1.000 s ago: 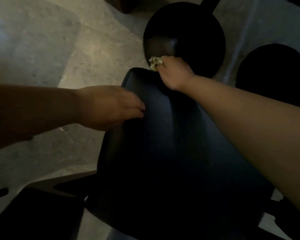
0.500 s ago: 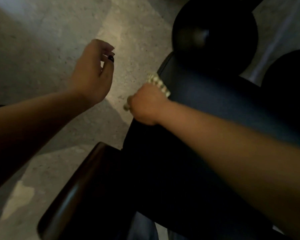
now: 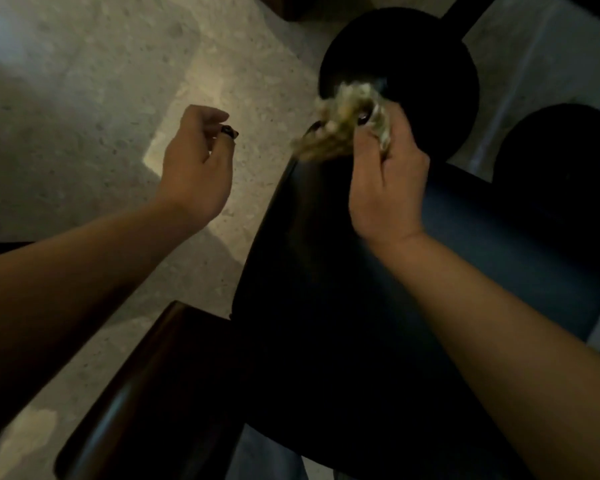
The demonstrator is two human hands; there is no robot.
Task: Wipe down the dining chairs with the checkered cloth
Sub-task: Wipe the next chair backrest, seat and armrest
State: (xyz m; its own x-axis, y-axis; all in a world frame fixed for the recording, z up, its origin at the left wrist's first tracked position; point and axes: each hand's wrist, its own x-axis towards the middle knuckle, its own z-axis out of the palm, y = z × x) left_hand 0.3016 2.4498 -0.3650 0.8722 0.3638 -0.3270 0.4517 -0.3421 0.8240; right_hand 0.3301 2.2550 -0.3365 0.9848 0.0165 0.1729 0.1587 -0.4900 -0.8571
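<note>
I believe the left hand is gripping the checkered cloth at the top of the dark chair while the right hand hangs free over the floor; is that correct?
Not quite: the hands are swapped. In the head view the right hand grips the checkered cloth at the top of the dark chair, while the left hand hangs free over the floor.

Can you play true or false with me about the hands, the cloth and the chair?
1. The right hand holds the cloth. True.
2. The left hand rests on the chair. False: it is in the air over the floor, touching nothing.
3. The cloth is at the chair's top edge. True.
4. The chair is white. False: it is dark.
5. Both hands hold the cloth. False: only the right one does.
</note>
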